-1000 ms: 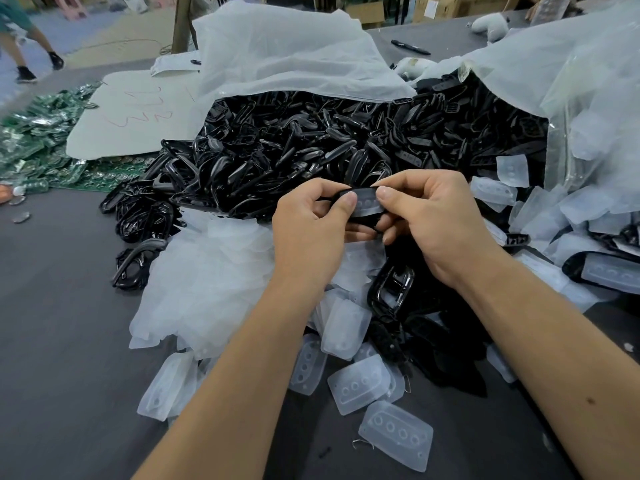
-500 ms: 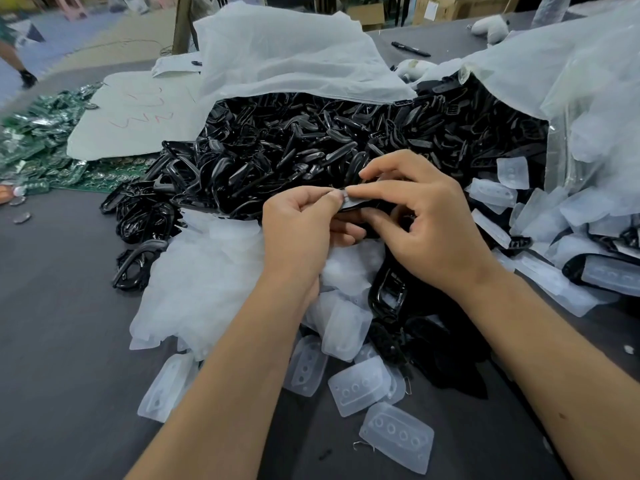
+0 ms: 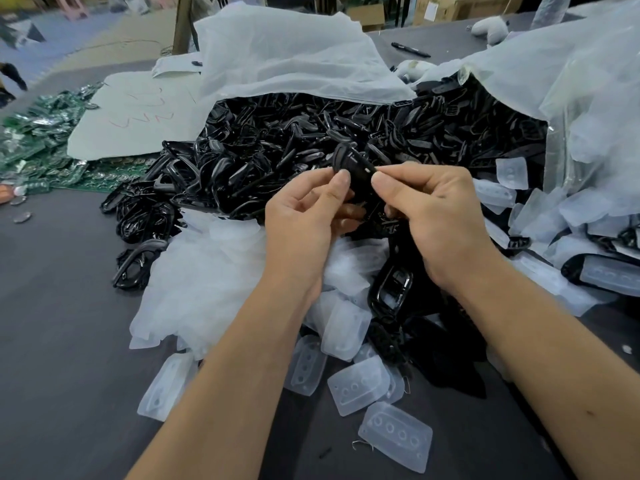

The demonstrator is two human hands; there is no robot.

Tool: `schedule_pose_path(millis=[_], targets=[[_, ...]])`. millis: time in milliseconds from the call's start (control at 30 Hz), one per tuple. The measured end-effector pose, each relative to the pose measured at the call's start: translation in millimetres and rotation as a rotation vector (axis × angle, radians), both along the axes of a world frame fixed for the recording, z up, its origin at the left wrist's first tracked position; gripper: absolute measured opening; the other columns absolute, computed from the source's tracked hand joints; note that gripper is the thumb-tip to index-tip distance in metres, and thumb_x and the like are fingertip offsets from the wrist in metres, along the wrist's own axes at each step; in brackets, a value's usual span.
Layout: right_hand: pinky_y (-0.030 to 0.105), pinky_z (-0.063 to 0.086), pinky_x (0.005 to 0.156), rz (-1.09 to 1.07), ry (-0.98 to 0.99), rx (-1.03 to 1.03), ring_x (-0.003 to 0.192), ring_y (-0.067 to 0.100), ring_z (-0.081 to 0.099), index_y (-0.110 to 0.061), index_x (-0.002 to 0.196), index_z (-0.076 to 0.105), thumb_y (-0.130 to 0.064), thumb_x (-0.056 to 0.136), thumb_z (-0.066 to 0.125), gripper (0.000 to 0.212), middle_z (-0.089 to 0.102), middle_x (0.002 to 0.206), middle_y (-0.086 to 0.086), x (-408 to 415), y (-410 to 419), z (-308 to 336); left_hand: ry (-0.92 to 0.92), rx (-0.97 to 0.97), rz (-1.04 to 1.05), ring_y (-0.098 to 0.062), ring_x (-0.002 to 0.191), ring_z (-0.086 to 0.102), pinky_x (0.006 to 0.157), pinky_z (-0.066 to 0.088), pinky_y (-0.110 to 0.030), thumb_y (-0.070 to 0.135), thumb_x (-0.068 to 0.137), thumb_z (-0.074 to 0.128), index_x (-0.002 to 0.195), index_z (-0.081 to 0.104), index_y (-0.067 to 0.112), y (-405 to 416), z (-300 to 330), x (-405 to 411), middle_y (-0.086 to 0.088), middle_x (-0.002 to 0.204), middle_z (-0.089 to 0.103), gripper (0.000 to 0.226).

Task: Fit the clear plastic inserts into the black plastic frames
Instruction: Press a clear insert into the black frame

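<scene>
Both hands meet just above the middle of the view, clamped on one black frame. The left hand pinches its near edge from the 9 o'clock side with thumb and curled fingers; the right hand pinches it from 3 o'clock, thumb tip close to the left thumb. The frame stands tilted, edge toward the camera, so I cannot tell whether a clear insert already sits in it.

Below the hands, toward 6 o'clock, loose clear inserts lie scattered on the grey counter, with an empty frame among them. At 8 o'clock a heap of clear inserts spills from thin plastic. Beyond the hands, from 10 to 2 o'clock, a large pile of black frames pours out of an open white bag. At 3 o'clock more inserts lie under another clear bag, and one fitted frame with its insert in place lies at the right edge.

By my judgement the job is barely begun: one finished piece shows, while the piles of frames and inserts remain unjoined.
</scene>
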State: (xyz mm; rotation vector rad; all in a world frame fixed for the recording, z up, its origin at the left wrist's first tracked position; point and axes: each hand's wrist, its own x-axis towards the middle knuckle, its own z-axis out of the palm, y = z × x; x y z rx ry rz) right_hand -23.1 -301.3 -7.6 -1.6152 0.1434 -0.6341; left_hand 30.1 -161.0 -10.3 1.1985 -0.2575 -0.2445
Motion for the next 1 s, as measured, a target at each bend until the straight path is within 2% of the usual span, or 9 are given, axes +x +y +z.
schedule_pose_path(millis=[67,133,267,367,533,733,833,933,1000], targets=[[0.023,0.048,0.068,0.099,0.068,0.182,0.069,0.007,0.059,-0.014,0.096,0.083,-0.007,0.094,0.072,0.014,0.072,0.074,-0.004,0.1,-2.1,0.3,0.010,-0.026,0.004,-0.013,0.071,0.072,0.062,0.057,-0.023,0.007,0.098,0.069,0.095,0.075,0.013,0.4,-0.1,-0.2,-0.004,0.082,0.077,0.009],[0.026,0.048,0.067,0.182,0.111,0.272,0.071,0.012,0.059,-0.011,0.094,0.084,-0.006,0.092,0.072,0.012,0.073,0.080,0.005,-0.7,-5.2,0.0,0.044,-0.051,-0.006,-0.014,0.075,0.073,0.064,0.058,-0.024,0.005,0.097,0.069,0.098,0.075,0.010,0.9,1.7,0.6,-0.005,0.086,0.079,0.008],[0.025,0.054,0.068,0.250,0.133,0.355,0.072,0.013,0.064,-0.010,0.102,0.082,-0.003,0.091,0.070,0.017,0.074,0.086,0.009,-2.4,-10.9,-0.3,0.077,-0.035,0.001,-0.013,0.074,0.071,0.064,0.058,-0.023,0.005,0.097,0.069,0.097,0.075,0.005,1.1,1.9,2.3,-0.006,0.085,0.077,0.006],[0.029,0.059,0.076,0.258,0.136,0.407,0.084,0.019,0.071,-0.005,0.113,0.076,-0.002,0.092,0.068,0.022,0.077,0.099,0.014,-2.5,-12.2,-0.6,0.081,-0.016,0.000,-0.009,0.067,0.069,0.061,0.057,-0.021,0.005,0.098,0.068,0.096,0.075,0.004,1.5,1.1,2.4,-0.006,0.081,0.076,0.008],[0.029,0.060,0.078,0.270,0.145,0.418,0.092,0.026,0.076,-0.001,0.115,0.073,-0.009,0.073,0.077,0.043,0.077,0.106,0.022,-4.6,-12.4,-1.4,0.050,0.040,0.012,-0.010,0.068,0.069,0.061,0.055,-0.021,0.008,0.098,0.070,0.097,0.076,0.005,1.2,-2.3,3.0,-0.005,0.081,0.076,0.007],[0.026,0.059,0.075,0.289,0.131,0.440,0.087,0.021,0.075,-0.004,0.109,0.076,-0.006,0.069,0.080,0.041,0.077,0.095,0.015,-5.5,-15.9,-2.9,-0.034,0.070,-0.005,-0.020,0.077,0.073,0.064,0.058,-0.026,0.008,0.100,0.067,0.106,0.075,0.002,0.8,-4.0,1.6,-0.013,0.089,0.078,0.012],[0.026,0.060,0.073,0.303,0.099,0.435,0.081,0.017,0.076,-0.006,0.107,0.076,-0.005,0.070,0.080,0.038,0.077,0.084,0.007,-5.1,-16.5,-4.7,-0.043,0.063,-0.019,-0.025,0.084,0.074,0.072,0.061,-0.032,0.007,0.100,0.067,0.109,0.076,0.002,1.6,-3.9,1.7,-0.014,0.094,0.079,0.014],[0.028,0.061,0.073,0.320,0.083,0.417,0.081,0.019,0.076,-0.007,0.109,0.076,-0.006,0.071,0.081,0.039,0.077,0.083,0.007,-5.3,-18.0,-5.8,-0.025,0.043,-0.028,-0.024,0.085,0.074,0.075,0.060,-0.032,0.006,0.099,0.067,0.109,0.077,0.003,2.5,-2.3,1.5,-0.013,0.095,0.080,0.014],[0.029,0.062,0.073,0.329,0.083,0.391,0.082,0.021,0.077,-0.008,0.109,0.076,-0.008,0.072,0.083,0.038,0.078,0.084,0.008,-5.7,-18.6,-5.3,0.007,0.014,-0.039,-0.025,0.087,0.073,0.083,0.059,-0.040,0.004,0.098,0.067,0.109,0.077,0.002,3.3,-1.8,1.6,-0.015,0.096,0.079,0.015]])
